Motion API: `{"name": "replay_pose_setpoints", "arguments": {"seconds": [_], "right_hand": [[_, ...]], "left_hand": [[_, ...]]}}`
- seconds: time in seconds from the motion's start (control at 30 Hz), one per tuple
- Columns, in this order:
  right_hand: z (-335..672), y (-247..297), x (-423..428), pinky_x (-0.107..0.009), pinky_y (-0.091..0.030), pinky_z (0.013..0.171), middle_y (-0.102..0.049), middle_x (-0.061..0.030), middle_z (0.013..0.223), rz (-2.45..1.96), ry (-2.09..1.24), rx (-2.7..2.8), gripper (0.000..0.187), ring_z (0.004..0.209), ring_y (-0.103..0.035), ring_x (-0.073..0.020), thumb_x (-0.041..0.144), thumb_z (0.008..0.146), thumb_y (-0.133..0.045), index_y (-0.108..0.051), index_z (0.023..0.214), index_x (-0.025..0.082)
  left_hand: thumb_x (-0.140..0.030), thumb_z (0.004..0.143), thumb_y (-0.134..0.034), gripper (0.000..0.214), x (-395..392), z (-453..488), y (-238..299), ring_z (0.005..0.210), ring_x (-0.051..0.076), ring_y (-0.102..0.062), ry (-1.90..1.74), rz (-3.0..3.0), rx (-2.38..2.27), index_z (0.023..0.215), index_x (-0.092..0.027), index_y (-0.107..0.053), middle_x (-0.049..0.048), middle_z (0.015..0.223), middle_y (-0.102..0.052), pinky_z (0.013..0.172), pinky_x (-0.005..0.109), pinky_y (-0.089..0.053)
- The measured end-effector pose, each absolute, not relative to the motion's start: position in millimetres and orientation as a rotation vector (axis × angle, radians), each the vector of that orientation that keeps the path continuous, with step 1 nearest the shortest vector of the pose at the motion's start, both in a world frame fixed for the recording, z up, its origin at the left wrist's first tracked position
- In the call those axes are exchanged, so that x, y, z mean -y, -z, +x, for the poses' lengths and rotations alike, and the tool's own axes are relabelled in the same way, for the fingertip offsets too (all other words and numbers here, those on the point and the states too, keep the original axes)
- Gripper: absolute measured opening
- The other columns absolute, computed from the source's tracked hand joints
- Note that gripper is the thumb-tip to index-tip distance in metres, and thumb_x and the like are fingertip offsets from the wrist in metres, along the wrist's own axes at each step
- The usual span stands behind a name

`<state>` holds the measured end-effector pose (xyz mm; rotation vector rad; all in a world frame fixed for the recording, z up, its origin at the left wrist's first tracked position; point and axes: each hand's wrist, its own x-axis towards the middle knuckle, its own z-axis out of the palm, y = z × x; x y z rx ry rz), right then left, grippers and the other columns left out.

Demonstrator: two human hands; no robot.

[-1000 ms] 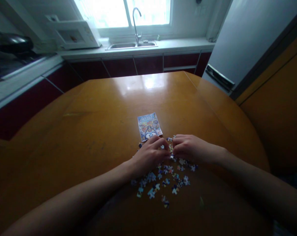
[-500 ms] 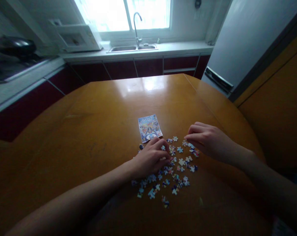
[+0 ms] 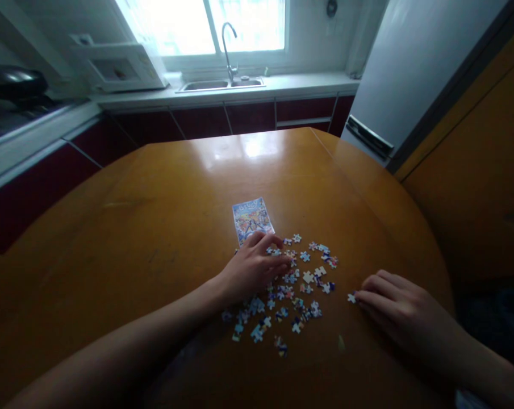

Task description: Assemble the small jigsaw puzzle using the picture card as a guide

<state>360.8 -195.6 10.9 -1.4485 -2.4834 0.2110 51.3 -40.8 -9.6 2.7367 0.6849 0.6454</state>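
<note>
Pale, knobbed cardboard puzzle piece (image 3: 351,297) has come lower right, apart from the multicoloured puzzle pile (image 3: 289,292), pinched by my right hand (image 3: 404,307). My left hand (image 3: 255,264) half-curls, hold unclear.

We observe a bright two-pane window (image 3: 259,25) above dark-red cabinets (image 3: 201,122), a tall grey refrigerator (image 3: 410,74), and a glossy brown wooden tabletop (image 3: 175,187).

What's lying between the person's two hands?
In the head view, scattered puzzle pieces lie beside the left hand, then a stretch of table towards the right hand.
</note>
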Motion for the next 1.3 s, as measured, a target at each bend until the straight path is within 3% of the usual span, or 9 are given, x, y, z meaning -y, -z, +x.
{"name": "replay_pose_setpoints", "arguments": {"seconds": [0.27,0.4,0.53,0.77,0.97,1.17,1.3], "right_hand": [[314,-33,144,-0.036,-0.048,0.076,-0.065,-0.0100,0.097,-1.373,-0.323,2.389,0.025,0.090,-0.055,-0.0227,0.017,0.097,-0.050,-0.072,0.108,0.021],[288,-24,116,-0.036,-0.046,0.077,-0.063,-0.0104,0.101,-1.323,-0.289,2.550,0.025,0.090,-0.052,-0.0233,0.014,0.091,-0.059,-0.072,0.111,0.022],[282,-11,108,-0.036,-0.044,0.079,-0.063,-0.0103,0.100,-1.330,-0.241,2.553,0.021,0.091,-0.050,-0.0229,0.016,0.094,-0.056,-0.072,0.107,0.021],[287,-10,114,-0.035,-0.043,0.079,-0.062,-0.0086,0.101,-1.306,-0.312,2.495,0.023,0.093,-0.049,-0.0222,0.020,0.098,-0.052,-0.073,0.107,0.024],[289,-6,116,-0.036,-0.043,0.080,-0.063,-0.0079,0.102,-1.240,-0.347,2.532,0.024,0.092,-0.049,-0.0222,0.021,0.097,-0.054,-0.072,0.113,0.026],[295,-10,114,-0.035,-0.043,0.080,-0.063,-0.0084,0.102,-1.266,-0.368,2.438,0.023,0.093,-0.049,-0.0218,0.017,0.096,-0.053,-0.073,0.106,0.023],[302,-13,112,-0.034,-0.043,0.078,-0.063,-0.0076,0.098,-1.327,-0.453,2.403,0.019,0.092,-0.050,-0.0207,0.017,0.095,-0.055,-0.073,0.096,0.022]], "left_hand": [[-0.030,0.093,-0.067,0.010,37,45,8,0.108,0.023,-0.050,-0.672,2.812,-0.653,0.088,-0.024,-0.074,0.0046,0.113,-0.062,0.099,0.041,-0.046],[-0.028,0.093,-0.068,0.014,38,44,8,0.106,0.022,-0.050,-0.694,2.824,-0.635,0.105,-0.029,-0.073,0.0041,0.114,-0.062,0.098,0.040,-0.046],[-0.024,0.092,-0.067,0.020,39,42,8,0.104,0.022,-0.050,-0.717,2.844,-0.630,0.111,-0.029,-0.072,0.0045,0.113,-0.062,0.095,0.039,-0.047],[-0.027,0.091,-0.071,0.011,36,32,7,0.103,0.021,-0.050,-0.704,2.768,-0.533,0.100,-0.031,-0.076,0.0039,0.110,-0.060,0.090,0.036,-0.048],[-0.030,0.090,-0.072,0.014,33,29,9,0.103,0.021,-0.050,-0.657,2.757,-0.510,0.103,-0.032,-0.076,0.0038,0.111,-0.060,0.091,0.037,-0.047],[-0.029,0.090,-0.072,0.005,32,28,6,0.099,0.020,-0.050,-0.697,2.758,-0.533,0.094,-0.026,-0.074,0.0041,0.106,-0.061,0.089,0.035,-0.047],[-0.036,0.088,-0.074,0.012,31,29,4,0.100,0.022,-0.050,-0.646,2.787,-0.554,0.089,-0.024,-0.073,0.0050,0.107,-0.061,0.090,0.038,-0.046]]}}
